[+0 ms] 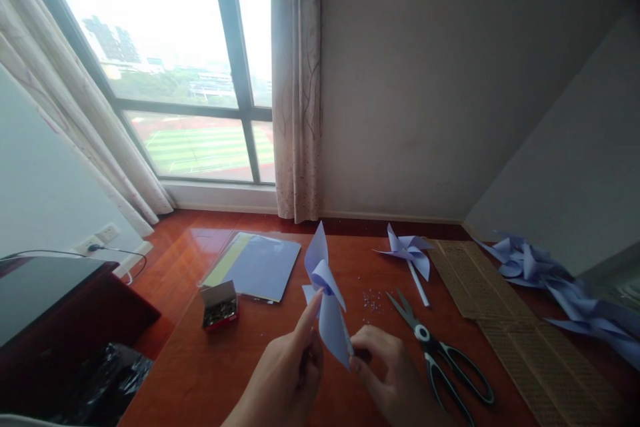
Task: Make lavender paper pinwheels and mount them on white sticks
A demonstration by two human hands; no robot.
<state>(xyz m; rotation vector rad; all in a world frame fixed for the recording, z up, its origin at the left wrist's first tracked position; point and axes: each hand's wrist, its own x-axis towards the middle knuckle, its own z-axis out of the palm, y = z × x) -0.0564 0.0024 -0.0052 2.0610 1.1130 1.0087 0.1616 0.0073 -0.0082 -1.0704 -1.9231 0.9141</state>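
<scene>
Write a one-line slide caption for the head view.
Left hand and right hand hold a half-folded paper pinwheel over a wooden table, scissors beside them.

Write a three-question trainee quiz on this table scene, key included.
1. True or false: the scissors lie to the left of the small pin box.
2. What do the left hand and right hand hold together?
3. What lies nearest the finished pinwheel: A) black bag, B) scissors, C) wall socket?

Key: 1 false; 2 a half-made lilac paper pinwheel; 3 B.
</scene>
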